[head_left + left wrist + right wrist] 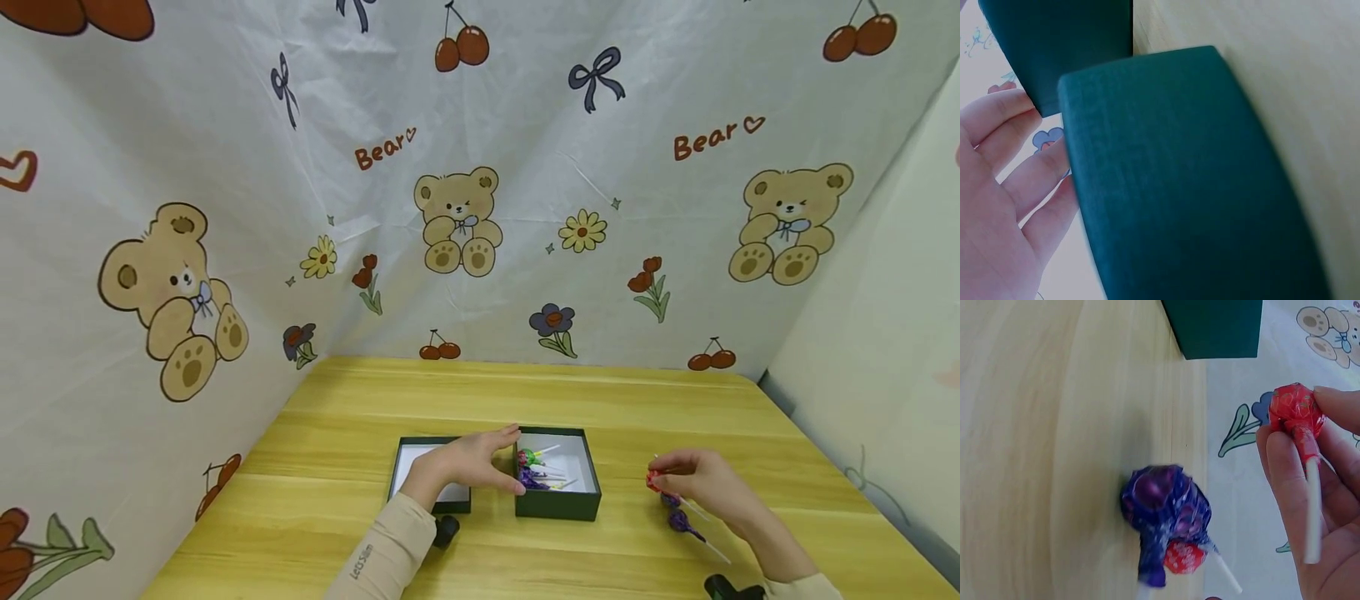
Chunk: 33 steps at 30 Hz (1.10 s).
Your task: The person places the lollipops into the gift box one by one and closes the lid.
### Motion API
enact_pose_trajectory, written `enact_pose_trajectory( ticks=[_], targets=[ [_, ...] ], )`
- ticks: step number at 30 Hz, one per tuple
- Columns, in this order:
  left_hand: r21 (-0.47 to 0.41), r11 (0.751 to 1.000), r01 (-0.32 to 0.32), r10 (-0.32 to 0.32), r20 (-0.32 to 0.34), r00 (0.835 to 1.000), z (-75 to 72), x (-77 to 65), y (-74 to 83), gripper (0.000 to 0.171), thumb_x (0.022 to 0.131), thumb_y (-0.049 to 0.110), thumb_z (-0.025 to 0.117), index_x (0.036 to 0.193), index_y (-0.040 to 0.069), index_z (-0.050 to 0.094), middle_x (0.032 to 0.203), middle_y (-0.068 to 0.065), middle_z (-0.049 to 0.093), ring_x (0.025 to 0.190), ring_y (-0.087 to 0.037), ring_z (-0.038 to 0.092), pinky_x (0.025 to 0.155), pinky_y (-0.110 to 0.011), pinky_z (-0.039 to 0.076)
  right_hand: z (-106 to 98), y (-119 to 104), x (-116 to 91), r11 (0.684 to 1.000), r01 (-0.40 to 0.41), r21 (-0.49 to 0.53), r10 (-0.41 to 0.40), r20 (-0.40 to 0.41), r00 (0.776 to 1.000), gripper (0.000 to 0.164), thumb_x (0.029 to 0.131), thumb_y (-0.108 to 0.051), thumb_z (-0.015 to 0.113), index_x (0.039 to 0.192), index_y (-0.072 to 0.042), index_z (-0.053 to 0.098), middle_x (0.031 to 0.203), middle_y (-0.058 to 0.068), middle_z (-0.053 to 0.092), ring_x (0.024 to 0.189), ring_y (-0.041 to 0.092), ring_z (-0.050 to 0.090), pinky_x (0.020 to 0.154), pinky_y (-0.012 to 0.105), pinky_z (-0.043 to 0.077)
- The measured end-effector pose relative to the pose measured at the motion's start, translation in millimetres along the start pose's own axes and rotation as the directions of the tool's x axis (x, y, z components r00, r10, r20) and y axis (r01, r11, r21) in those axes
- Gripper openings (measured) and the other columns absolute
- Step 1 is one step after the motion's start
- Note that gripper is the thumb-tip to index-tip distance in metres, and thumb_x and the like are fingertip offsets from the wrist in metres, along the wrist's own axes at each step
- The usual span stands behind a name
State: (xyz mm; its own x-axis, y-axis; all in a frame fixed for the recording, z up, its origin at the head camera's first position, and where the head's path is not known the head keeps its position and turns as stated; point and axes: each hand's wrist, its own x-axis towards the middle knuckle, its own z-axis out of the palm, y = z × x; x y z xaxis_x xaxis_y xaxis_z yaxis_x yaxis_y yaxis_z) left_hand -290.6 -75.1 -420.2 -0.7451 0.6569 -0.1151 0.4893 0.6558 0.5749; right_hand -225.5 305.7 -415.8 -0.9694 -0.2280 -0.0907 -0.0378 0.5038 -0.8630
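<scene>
A dark green box [558, 506] with a white inside holds several lollipops [534, 477], purple and green-red, with white sticks. My left hand [472, 463] spans its left side, thumb at the front corner and fingers toward the back corner. In the right wrist view my right hand [1329, 481] pinches a red-wrapped lollipop [1296, 407] by its candy head, the stick pointing down along the palm. Below that hand, purple lollipops [678, 521] lie on the table. Another red wrapper [1185, 557] peeks out under the purple ones [1154, 494] in the right wrist view.
A second shallow green tray or lid [453, 507], white inside, lies left of the box, partly hidden by my left forearm. The wood-grain table [360, 400] meets a bear-print curtain [525, 133] at the back and left. Dark wrist-camera mounts [446, 532] sit at both wrists.
</scene>
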Motion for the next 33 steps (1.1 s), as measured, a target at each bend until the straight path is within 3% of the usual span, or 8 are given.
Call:
enact_pose_trajectory(
  ticks=[23,33],
  targets=[
    [-0.027,1.000,0.009,-0.009,-0.008,1.000,-0.2,0.0,-2.6,0.093,0.086,0.054,0.074,0.160,0.023,0.027,0.168,0.011,0.017,0.154,-0.023,0.024,0.121,-0.048,0.032,30,-32,22,0.999,0.052,0.007,-0.051,-0.073,0.996,0.037,0.096,-0.016,0.068,0.120,0.011,0.065,0.107,0.014,0.075,0.097,0.021,0.072,0.090,0.042,0.059],
    [-0.015,1.000,-0.004,0.004,-0.009,1.000,1.6,0.4,-1.1,0.093,0.086,0.054,0.074,0.160,0.022,0.028,0.168,0.010,0.018,0.154,-0.024,0.025,0.120,-0.048,0.033,46,-44,31,0.996,0.086,-0.018,-0.087,-0.090,0.992,0.030,0.095,-0.009,0.067,0.118,0.010,0.068,0.108,0.016,0.075,0.095,0.018,0.072,0.086,0.035,0.060]
  ],
)
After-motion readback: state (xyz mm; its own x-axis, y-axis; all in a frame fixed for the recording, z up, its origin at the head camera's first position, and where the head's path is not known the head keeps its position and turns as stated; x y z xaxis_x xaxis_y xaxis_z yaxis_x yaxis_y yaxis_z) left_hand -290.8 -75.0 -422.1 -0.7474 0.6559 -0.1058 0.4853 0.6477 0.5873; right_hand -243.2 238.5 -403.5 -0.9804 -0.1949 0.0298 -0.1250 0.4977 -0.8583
